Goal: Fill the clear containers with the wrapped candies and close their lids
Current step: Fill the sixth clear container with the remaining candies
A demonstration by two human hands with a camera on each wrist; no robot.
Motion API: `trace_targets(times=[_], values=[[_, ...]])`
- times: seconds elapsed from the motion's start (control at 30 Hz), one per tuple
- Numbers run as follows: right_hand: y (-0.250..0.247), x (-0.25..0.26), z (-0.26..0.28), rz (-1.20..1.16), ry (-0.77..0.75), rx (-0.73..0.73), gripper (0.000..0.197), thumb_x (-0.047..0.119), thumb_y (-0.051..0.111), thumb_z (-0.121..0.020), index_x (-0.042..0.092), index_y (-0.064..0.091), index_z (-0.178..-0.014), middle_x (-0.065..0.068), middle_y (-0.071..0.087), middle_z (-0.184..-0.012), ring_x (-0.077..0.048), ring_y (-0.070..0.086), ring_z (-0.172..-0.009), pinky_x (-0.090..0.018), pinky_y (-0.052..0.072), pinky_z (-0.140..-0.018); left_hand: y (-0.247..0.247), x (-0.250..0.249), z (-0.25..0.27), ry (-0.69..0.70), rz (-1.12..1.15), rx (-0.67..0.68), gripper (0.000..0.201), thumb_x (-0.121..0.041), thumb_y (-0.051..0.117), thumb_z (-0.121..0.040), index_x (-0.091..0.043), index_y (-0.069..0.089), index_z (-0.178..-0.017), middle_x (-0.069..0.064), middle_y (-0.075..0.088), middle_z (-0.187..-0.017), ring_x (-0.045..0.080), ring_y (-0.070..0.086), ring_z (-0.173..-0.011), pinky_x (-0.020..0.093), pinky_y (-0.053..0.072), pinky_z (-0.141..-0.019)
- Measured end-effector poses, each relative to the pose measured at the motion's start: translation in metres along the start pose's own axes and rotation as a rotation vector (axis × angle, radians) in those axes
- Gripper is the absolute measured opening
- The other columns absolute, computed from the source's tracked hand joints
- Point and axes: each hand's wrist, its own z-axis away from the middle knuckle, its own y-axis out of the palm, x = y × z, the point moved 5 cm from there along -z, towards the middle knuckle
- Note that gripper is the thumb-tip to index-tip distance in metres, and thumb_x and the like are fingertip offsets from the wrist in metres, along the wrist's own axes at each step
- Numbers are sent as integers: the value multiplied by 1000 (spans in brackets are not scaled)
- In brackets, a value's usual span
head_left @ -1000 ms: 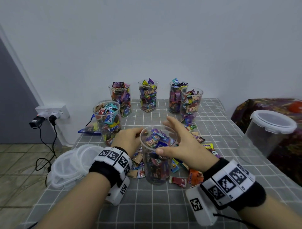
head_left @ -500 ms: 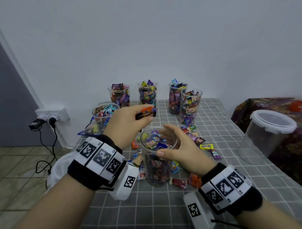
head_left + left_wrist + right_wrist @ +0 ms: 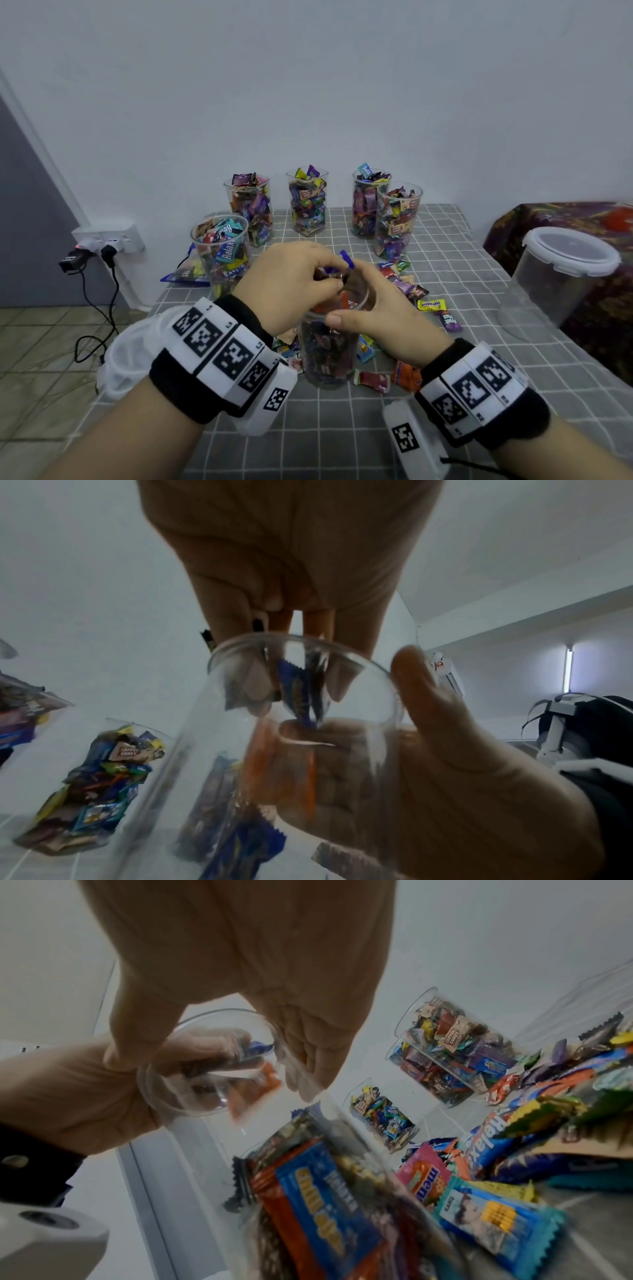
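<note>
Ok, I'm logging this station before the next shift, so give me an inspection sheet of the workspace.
Surface: grey checked cloth on the table.
Job's things: near cup being filled; five full cups behind, no lids on; lids stacked at left.
Clutter: loose candies; lidded tub at right.
Hands: left hand pushing candies into the cup; right hand steadying it.
Cables: plugs and cord at wall socket.
Surroundings: white wall, tiled floor.

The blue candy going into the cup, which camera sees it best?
The left wrist view: the blue candy sits large between the left hand's fingertips inside the cup rim. The head view shows only its tip; the right wrist view a small blur.
</note>
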Motion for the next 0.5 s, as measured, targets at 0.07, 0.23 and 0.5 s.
trace_targets(times=[0.07, 0.23, 0.5], values=[[1, 0, 0, -9, -10, 10, 65, 28, 80, -66, 32, 47, -122, 9, 61, -124, -4, 56, -118, -26, 46, -98, 0, 0, 0, -3, -6, 4, 27, -26, 67, -83, -27, 70, -111, -8, 66, -113, 8, 61, -99, 32, 46, -92], [0, -3, -1, 8, -4, 12, 70, 39, 79, -62, 33, 47, -123, 8, 60, -126, -6, 55, -119, -36, 43, -103, 0, -3, 2, 21, 32, -19, 19, -28, 65, -85, -26, 73, -102, -10, 66, -115, 5, 62, -93, 29, 47, -88], [0, -2, 0, 74, -18, 26, 85, 45, 80, -64, 34, 37, -136, 11, 52, -137, -7, 46, -129, -43, 36, -110, 0, 1, 2, 55, 234, -102, 17, -31, 62, -85, -34, 72, -98, -18, 66, -108, -4, 61, -91, 24, 49, -85]])
